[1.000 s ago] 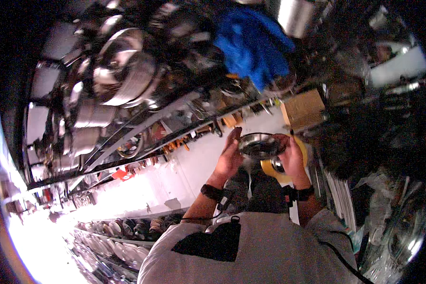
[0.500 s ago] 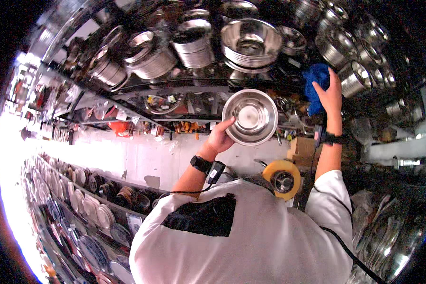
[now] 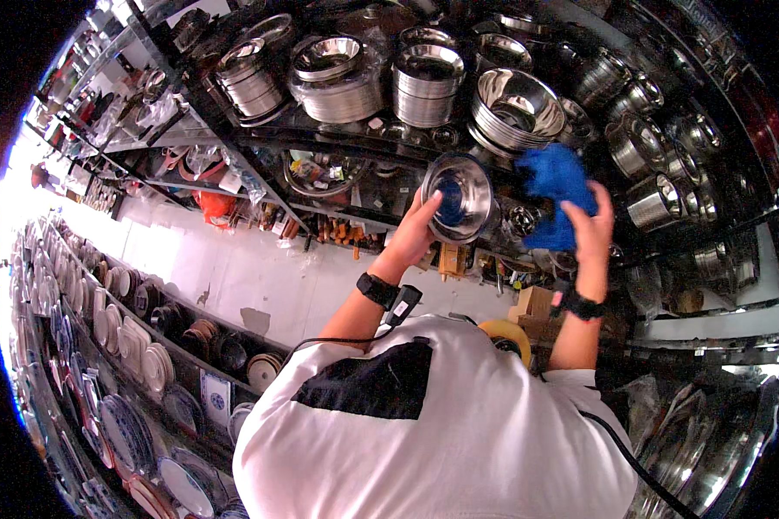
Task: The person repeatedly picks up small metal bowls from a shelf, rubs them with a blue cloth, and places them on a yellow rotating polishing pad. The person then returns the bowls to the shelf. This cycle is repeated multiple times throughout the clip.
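Note:
A shiny steel bowl [image 3: 469, 208] is tilted in front of me, its inside facing partly to the right. My left hand [image 3: 414, 232] is closed on the bowl's left rim, with the thumb over the edge. To the bowl's right, my right hand [image 3: 590, 227] grips a bunched blue cloth [image 3: 556, 186]. The cloth hangs apart from the bowl, and a blue reflection shows inside the bowl. Behind it, a stack of wide steel basins [image 3: 515, 112] stands on the shelf.
Several stacks of steel bowls [image 3: 428, 86] line the dark shelf ahead. A lower shelf holds a round tray [image 3: 320, 177] of small goods. Racks of plates [image 3: 130, 432] run along the left. A cardboard box [image 3: 535, 303] and a yellow roll [image 3: 509, 336] sit near my right arm.
My right hand has brought the blue cloth down and left, closer to the bowl. The bowl has tilted from facing up to leaning sideways. My view has turned somewhat.

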`<state>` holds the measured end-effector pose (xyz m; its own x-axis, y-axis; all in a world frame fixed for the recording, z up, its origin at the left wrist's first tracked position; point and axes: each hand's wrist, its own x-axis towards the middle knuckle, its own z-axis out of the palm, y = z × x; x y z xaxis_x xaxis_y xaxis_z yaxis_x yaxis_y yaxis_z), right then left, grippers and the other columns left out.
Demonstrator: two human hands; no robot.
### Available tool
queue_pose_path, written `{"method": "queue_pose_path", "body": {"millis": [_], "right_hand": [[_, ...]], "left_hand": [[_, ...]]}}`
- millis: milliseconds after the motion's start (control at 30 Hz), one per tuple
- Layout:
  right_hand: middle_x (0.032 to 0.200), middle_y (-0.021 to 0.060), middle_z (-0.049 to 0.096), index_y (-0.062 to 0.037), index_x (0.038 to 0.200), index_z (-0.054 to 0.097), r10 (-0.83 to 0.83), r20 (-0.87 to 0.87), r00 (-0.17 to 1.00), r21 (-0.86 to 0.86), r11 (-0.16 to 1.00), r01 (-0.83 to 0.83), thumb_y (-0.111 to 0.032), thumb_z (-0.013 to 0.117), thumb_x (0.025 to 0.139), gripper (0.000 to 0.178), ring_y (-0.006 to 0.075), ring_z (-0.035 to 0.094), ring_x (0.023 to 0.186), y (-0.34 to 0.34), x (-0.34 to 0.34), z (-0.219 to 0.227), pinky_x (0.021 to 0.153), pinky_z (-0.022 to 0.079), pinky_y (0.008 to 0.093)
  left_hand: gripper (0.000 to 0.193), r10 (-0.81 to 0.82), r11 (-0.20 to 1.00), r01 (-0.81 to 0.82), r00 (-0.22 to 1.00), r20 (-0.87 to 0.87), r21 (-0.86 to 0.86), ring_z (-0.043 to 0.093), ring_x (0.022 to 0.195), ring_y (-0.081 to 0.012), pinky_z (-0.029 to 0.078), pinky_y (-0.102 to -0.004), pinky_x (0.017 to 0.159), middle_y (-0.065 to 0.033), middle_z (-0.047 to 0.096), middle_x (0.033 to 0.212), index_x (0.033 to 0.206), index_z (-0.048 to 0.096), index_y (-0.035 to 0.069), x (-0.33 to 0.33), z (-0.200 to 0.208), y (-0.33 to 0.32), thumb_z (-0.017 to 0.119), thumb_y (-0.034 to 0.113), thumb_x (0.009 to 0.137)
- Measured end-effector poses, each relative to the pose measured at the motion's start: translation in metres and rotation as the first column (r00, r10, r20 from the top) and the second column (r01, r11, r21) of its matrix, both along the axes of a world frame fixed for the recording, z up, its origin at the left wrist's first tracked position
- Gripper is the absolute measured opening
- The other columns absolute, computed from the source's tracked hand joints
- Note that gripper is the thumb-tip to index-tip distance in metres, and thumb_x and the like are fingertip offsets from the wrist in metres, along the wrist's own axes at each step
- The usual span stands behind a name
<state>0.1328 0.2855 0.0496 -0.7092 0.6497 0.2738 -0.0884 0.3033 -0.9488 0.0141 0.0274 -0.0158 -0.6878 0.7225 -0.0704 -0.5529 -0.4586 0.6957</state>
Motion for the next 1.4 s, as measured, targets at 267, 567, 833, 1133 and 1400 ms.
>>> {"method": "queue_pose_path", "body": {"millis": [267, 567, 833, 1133, 1400], "right_hand": [[0.096, 0.0145, 0.054, -0.0014, 0.097, 0.055, 0.370, 0.048, 0.928, 0.491, 0.800, -0.345, -0.001, 0.066, 0.058, 0.041, 0.0333, 0.052, 0.092, -0.120, -0.072, -0.032, 0.083, 0.043, 0.0361], [0.088, 0.0126, 0.053, -0.0040, 0.091, 0.061, 0.630, 0.519, 0.578, 0.434, 0.389, -0.813, -0.001, 0.064, 0.053, 0.039, 0.0320, 0.054, 0.089, -0.138, -0.065, -0.008, 0.079, 0.044, 0.0346], [0.106, 0.0105, 0.056, -0.0070, 0.088, 0.059, 0.573, 0.052, 0.818, 0.433, 0.725, -0.536, 0.001, 0.064, 0.049, 0.040, 0.0269, 0.050, 0.105, -0.083, -0.027, -0.011, 0.093, 0.037, 0.0372], [0.115, 0.0077, 0.055, -0.0058, 0.124, 0.044, 0.291, -0.258, 0.921, -0.223, 0.910, -0.350, -0.004, 0.063, 0.071, 0.057, 0.0214, 0.052, 0.104, -0.093, -0.030, -0.030, 0.091, 0.040, 0.0345], [0.104, 0.0064, 0.060, -0.0098, 0.119, 0.050, 0.384, -0.064, 0.921, -0.682, 0.657, -0.321, -0.015, 0.054, 0.081, 0.039, 0.0175, 0.058, 0.091, -0.127, -0.050, -0.039, 0.077, 0.048, 0.0327]], "left_hand": [[0.055, -0.070, 0.986, 0.044, 0.984, -0.166, -0.160, 0.046, 0.108, -0.0146, 0.041, -0.0301, 0.087, -0.0061, 0.045, 0.124, 0.139, 0.019, 0.013, -0.005, 0.007, -0.002, 0.041, 0.036, 0.093], [0.045, 0.076, 0.992, -0.087, 0.990, -0.116, -0.089, 0.047, 0.106, -0.0131, 0.038, -0.0263, 0.089, -0.0072, 0.051, 0.118, 0.129, 0.039, 0.003, -0.022, 0.002, -0.040, 0.046, 0.029, 0.093], [0.024, 0.283, 0.952, -0.277, 0.959, 0.027, -0.133, 0.062, 0.080, -0.0167, 0.053, -0.0292, 0.069, -0.0074, 0.060, 0.093, 0.108, 0.050, -0.001, -0.052, 0.007, -0.080, 0.048, 0.015, 0.090], [0.034, -0.061, 0.983, 0.060, 0.998, 0.001, -0.173, 0.062, 0.082, -0.0199, 0.053, -0.0324, 0.072, -0.0119, 0.059, 0.099, 0.115, 0.046, -0.002, -0.024, 0.008, -0.055, 0.054, 0.001, 0.082], [0.036, -0.048, 0.982, 0.030, 0.994, -0.096, -0.186, 0.057, 0.086, -0.0139, 0.050, -0.0282, 0.068, -0.0071, 0.057, 0.104, 0.119, 0.044, 0.001, -0.011, 0.020, -0.030, 0.052, 0.019, 0.089]]}}
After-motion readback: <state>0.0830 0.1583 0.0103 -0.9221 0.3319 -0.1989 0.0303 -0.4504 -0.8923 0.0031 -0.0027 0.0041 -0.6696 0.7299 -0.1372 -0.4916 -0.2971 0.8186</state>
